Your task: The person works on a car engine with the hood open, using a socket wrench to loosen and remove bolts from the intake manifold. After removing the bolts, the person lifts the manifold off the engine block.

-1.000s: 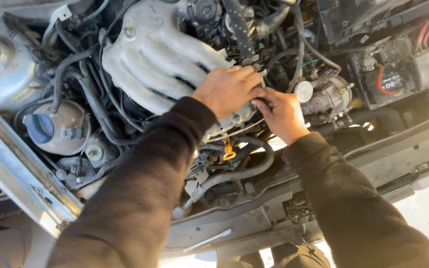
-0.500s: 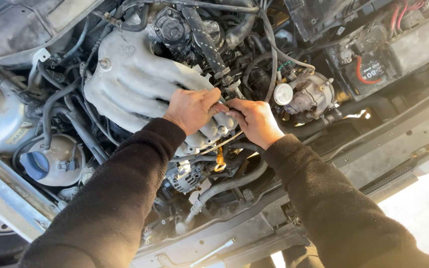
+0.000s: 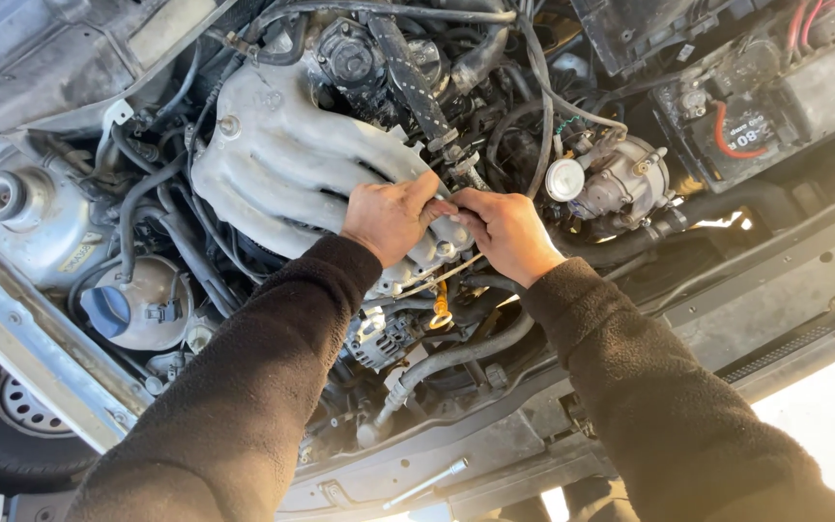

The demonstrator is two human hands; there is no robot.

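Between your hands: left hand (image 3: 390, 218) and right hand (image 3: 504, 232) both pinch a small, stiff fitting (image 3: 446, 205) beside the intake manifold (image 3: 282, 159); likely greasy, grip firmly.

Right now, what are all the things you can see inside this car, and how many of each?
Intake manifold: one, grey, upper middle, under the left hand.
Dipstick handle: one, orange loop, just below the hands.
Reservoir cap: one, blue, lower left.
Battery: one, black with a red cable, upper right.
Round cap: one, white, right of the hands.
Hose: one, grey, curving below the hands.
Tyre: one, black, bottom left corner.
Left hand: one, resting on the manifold's lower end.
Right hand: one, fingertips meeting the left hand's; what they pinch is hidden.
Sleeves: two, dark brown.
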